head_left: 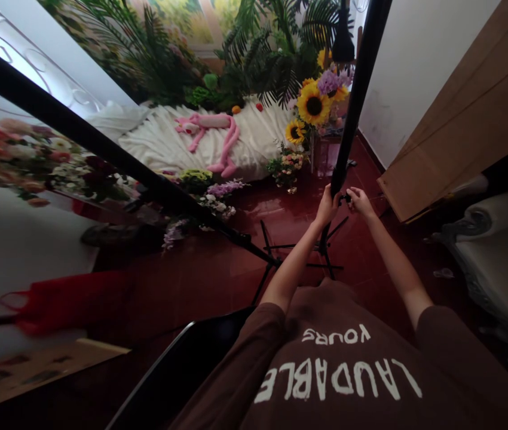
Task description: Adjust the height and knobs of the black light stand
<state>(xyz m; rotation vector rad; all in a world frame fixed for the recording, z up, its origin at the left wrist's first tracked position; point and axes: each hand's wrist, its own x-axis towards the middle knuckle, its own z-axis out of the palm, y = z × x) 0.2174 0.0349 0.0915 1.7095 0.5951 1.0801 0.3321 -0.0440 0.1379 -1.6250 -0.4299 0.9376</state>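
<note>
A black light stand rises in front of me at the right, its spread legs on the dark red floor. My left hand is wrapped round its pole. Beside the pole, my right hand is closed with finger and thumb on a small black knob that juts from the stand. A second small knob shows a little higher up the pole. Another black stand crosses the view slantwise at the left, and neither hand touches it.
Behind the stands, a cream cloth carries a pink plush toy. Sunflowers stand at right, mixed flowers at left. A wooden board leans by the right wall near a pale sofa. A red bag lies left.
</note>
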